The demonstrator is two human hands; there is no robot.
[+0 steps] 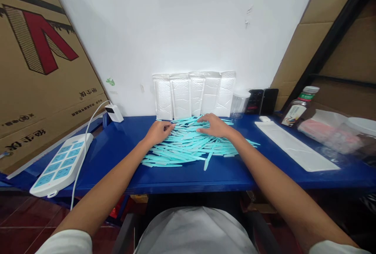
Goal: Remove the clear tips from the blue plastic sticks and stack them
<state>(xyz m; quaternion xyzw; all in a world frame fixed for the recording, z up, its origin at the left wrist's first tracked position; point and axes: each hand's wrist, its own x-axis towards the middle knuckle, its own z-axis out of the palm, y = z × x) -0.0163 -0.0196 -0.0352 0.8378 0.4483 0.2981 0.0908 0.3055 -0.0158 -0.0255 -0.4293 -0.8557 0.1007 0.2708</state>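
Observation:
A broad heap of thin turquoise sticks [182,146], flat and pointed at one end, lies on the blue table. What exactly they are I cannot make out. At the heap's left rear edge rests my left hand [158,132], its fingers loosely curled, thumb pointing toward the sticks and a gap between thumb and fingers. No stick shows in its grip. Over the right rear part of the heap is my right hand [216,126], thumb and fingers apart, fingertips at the sticks. Behind the heap, several silvery padded pouches [180,95] lean upright against the wall.
To the left are a white power strip [63,164] with a cable and a small white device [114,113]. At right stand a clear lidded jar [240,103], two dark phones [261,101] and a bottle [299,105], near a long white strip [296,146] on the blue table [182,177].

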